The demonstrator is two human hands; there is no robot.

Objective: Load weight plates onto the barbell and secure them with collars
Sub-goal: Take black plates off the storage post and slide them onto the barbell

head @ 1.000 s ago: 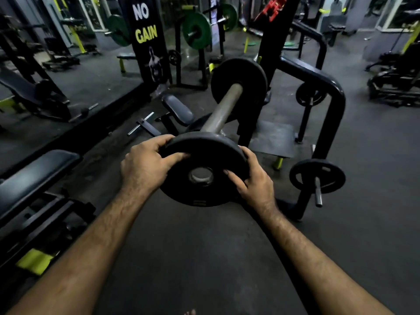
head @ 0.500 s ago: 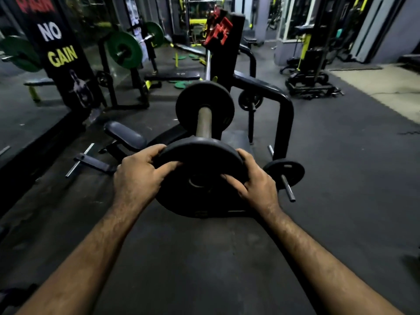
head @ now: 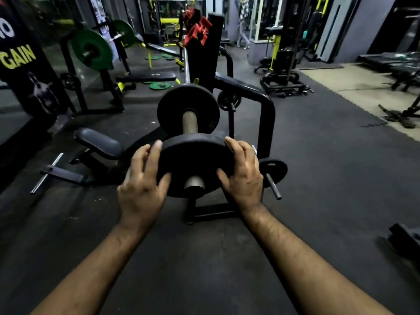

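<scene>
Head view: small round black rubber weight plate (head: 195, 164) is threaded onto the steel sleeve of the barbell (head: 189, 122), sleeve end poking out through its centre hole. A larger black plate (head: 169, 110) sits further up the same sleeve, a clear gap between the two. No collar visible on the sleeve.

Left hand (head: 142, 185): fingers (head: 154, 153) spread and nearly straight against the plate's left rim, thumb on its face; blurred, looks like a push rather than a clasp. Right hand (head: 243, 173): fingers curled over the right rim, thumb on the face, gripping.

Step in hand, as I judge it: slide the small plate up flush against the larger one. Best done with even pressure from both sides, plate kept square to the sleeve so the hole does not bind, fingers kept off the back face where the two plates meet.

Versus half a second ago: the left hand then clasped the rim with curled fingers; it has now opened flat. The sleeve end, then barely seen in the hole, now protrudes, so the plate has travelled inward. The camera has swung, shifting the background leftward.
</scene>
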